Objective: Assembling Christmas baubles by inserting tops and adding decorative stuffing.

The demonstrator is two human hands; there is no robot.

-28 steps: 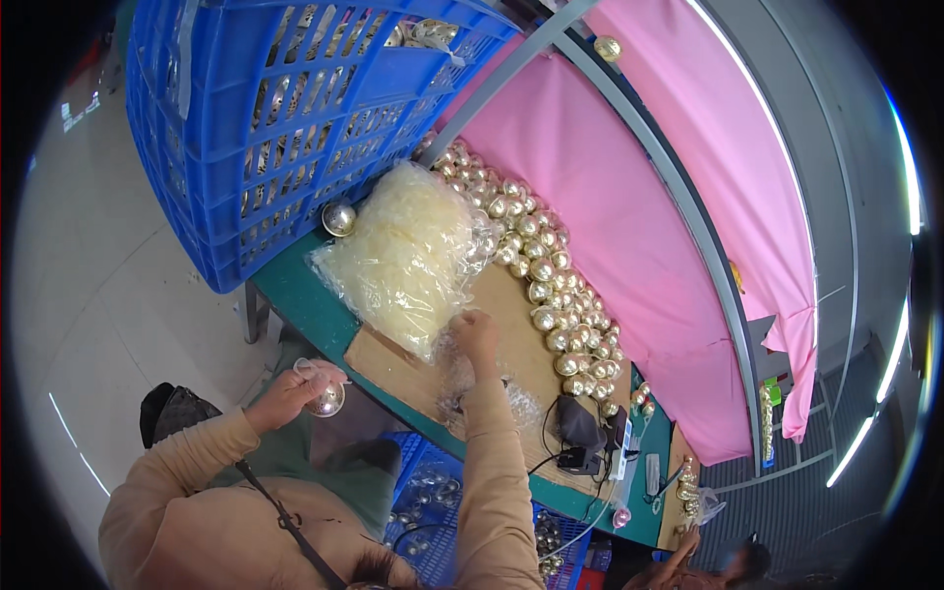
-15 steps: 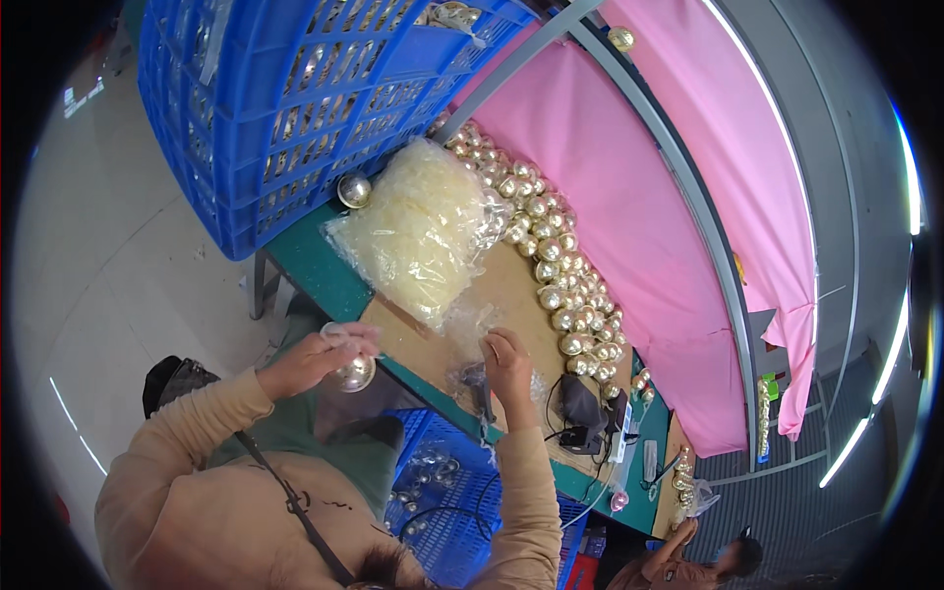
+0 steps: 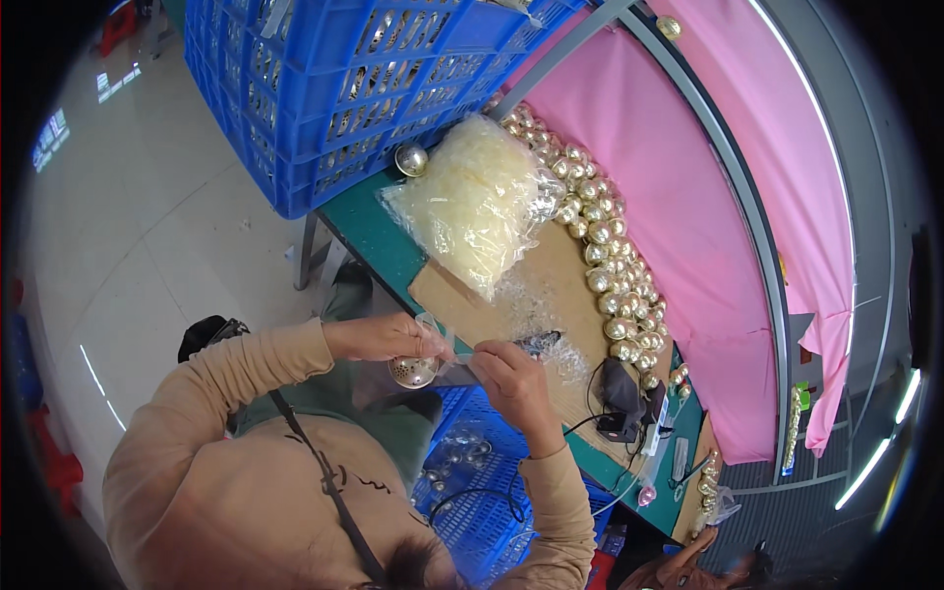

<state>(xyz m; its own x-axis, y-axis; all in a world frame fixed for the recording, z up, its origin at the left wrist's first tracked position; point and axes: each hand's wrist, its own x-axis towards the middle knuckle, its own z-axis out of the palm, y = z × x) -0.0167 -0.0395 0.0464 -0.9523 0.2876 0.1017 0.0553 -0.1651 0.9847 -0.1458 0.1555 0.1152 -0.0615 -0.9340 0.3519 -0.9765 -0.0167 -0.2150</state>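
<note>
Above the bench's near edge, my left hand (image 3: 398, 337) is closed around a shiny silvery-gold ball (image 3: 413, 372) with small holes in it. A translucent loop or strip (image 3: 429, 329) stands up at the fingers of that hand. My right hand (image 3: 511, 385) is closed just to the right, its fingertips pinching a pale, translucent strip (image 3: 462, 362) beside the ball. Beyond both hands, small clear plastic pieces (image 3: 531, 305) lie scattered on a brown board (image 3: 447, 300). A dark tool-like item (image 3: 539, 342) lies among them, partly hidden.
A clear bag of pale pieces (image 3: 472, 206) lies on the green bench (image 3: 369, 221). Several metallic balls (image 3: 615, 270) line the pink cloth (image 3: 678, 236). Blue crates stand at the far left (image 3: 295, 118) and below the bench (image 3: 457, 462). A black device (image 3: 621, 388) sits right; another person (image 3: 688, 565) works lower right.
My right hand has come left from over the board to meet my left hand at the ball. Its fingers now pinch the pale strip. The whole view has shifted slightly.
</note>
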